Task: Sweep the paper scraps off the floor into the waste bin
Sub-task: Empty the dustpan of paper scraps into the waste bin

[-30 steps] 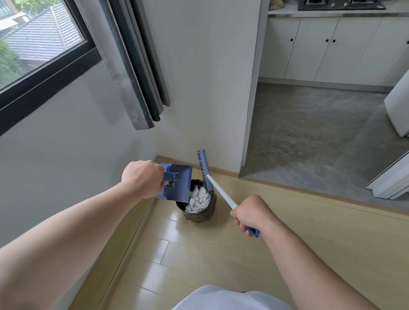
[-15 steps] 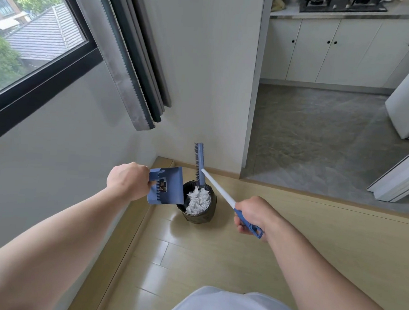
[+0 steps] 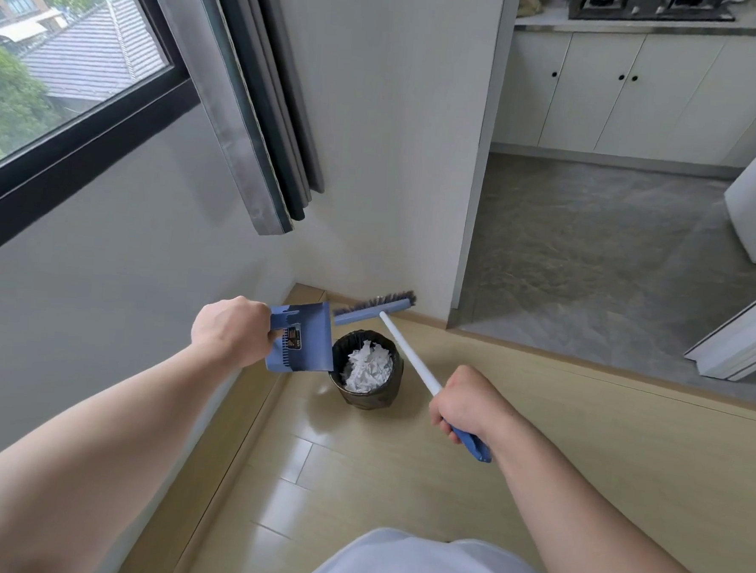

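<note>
A small dark waste bin (image 3: pixel 377 397) stands on the wooden floor in the room's corner, with white paper scraps (image 3: pixel 367 367) piled inside. My left hand (image 3: pixel 231 330) grips the handle of a blue dustpan (image 3: pixel 304 339), held tilted just left of the bin's rim. My right hand (image 3: pixel 466 404) grips the blue end of a white-handled broom (image 3: pixel 407 352). The broom's blue head (image 3: pixel 372 309) lies sideways above and behind the bin, near the wall.
A grey wall with a window and hanging curtain (image 3: pixel 254 101) runs along the left. A white wall (image 3: pixel 399 132) closes the corner behind the bin. To the right, a grey tiled kitchen floor (image 3: pixel 590 255) with white cabinets (image 3: pixel 645 90) opens past a threshold.
The dustpan has drawn back to the left, off the bin's mouth. The broom head has turned from upright to sideways and moved up behind the bin.
</note>
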Available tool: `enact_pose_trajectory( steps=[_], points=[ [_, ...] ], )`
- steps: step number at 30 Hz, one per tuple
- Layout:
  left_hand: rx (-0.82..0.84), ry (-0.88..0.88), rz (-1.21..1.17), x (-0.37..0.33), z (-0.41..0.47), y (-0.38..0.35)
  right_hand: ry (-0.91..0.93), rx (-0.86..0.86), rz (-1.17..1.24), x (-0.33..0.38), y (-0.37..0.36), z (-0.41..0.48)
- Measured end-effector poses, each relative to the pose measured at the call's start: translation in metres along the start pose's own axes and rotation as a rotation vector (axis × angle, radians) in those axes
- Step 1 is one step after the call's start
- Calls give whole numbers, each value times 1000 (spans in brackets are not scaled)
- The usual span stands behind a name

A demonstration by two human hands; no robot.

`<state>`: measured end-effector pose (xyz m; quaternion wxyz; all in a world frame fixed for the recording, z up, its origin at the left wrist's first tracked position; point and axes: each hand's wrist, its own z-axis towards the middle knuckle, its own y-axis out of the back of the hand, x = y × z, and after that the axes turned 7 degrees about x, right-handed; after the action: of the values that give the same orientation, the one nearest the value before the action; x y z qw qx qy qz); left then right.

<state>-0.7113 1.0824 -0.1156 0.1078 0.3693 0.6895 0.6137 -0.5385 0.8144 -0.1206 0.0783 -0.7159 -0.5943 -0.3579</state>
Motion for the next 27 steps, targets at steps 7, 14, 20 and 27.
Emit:
enact_pose_trajectory(
  steps=[7,14,20,27],
  points=[
    [-15,31,-36,3,-3,-1,30,-6,-516,20,19,-30],
    [-51,63,-104,1,-7,13,-5,79,-719,27,9,-41],
    [-67,63,-125,-1,-16,16,-56,128,-766,16,-4,-33],
    [-80,61,-102,5,-30,16,-94,141,-676,8,-12,-16]
  ],
)
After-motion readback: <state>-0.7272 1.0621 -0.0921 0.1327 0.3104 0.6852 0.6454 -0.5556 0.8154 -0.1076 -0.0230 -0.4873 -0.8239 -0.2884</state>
